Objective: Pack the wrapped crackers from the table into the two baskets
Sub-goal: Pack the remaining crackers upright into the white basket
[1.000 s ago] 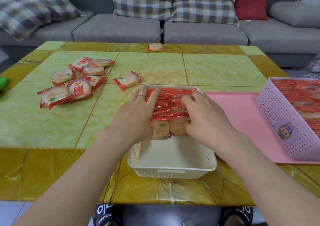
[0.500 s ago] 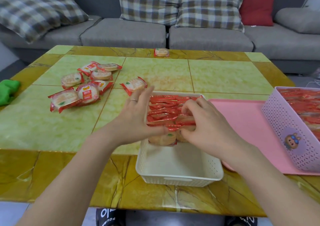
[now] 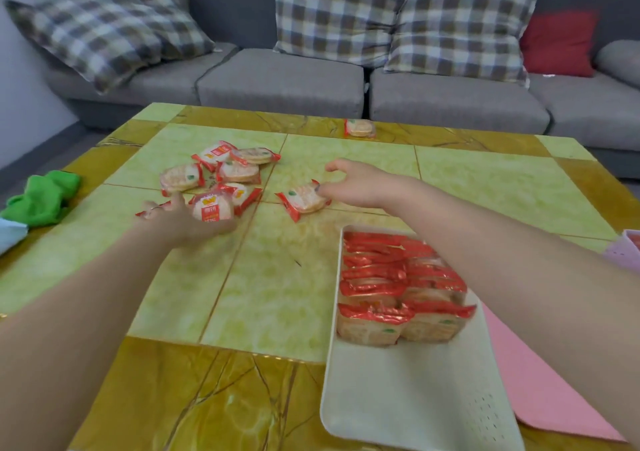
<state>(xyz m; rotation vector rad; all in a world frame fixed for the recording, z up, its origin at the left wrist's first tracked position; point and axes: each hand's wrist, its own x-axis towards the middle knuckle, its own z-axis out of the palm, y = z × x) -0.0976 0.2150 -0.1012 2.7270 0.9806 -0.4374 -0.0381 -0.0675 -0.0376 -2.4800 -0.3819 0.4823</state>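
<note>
Several red-wrapped crackers [image 3: 221, 170] lie in a loose pile on the left of the green table. My left hand [image 3: 176, 224] lies palm down over the nearest packet of the pile, whose red edge shows at my fingertips; the hand is blurred and its grip is unclear. A single packet [image 3: 301, 201] lies right of the pile. The thumb of my right hand [image 3: 353, 184] touches its right edge, with the fingers arched above it. The white basket [image 3: 415, 398] near me holds rows of packets in its far half. A corner of the pink basket [image 3: 623, 250] shows at the right edge.
One more packet [image 3: 360, 128] sits at the table's far edge. A green cloth [image 3: 45, 194] lies at the left edge. A pink mat [image 3: 540, 398] lies under my right forearm, beside the white basket. A grey sofa with checked cushions stands behind the table.
Both hands have left the white basket and reached forward and left: the left to the pile, the right to the single packet. The view has shifted left.
</note>
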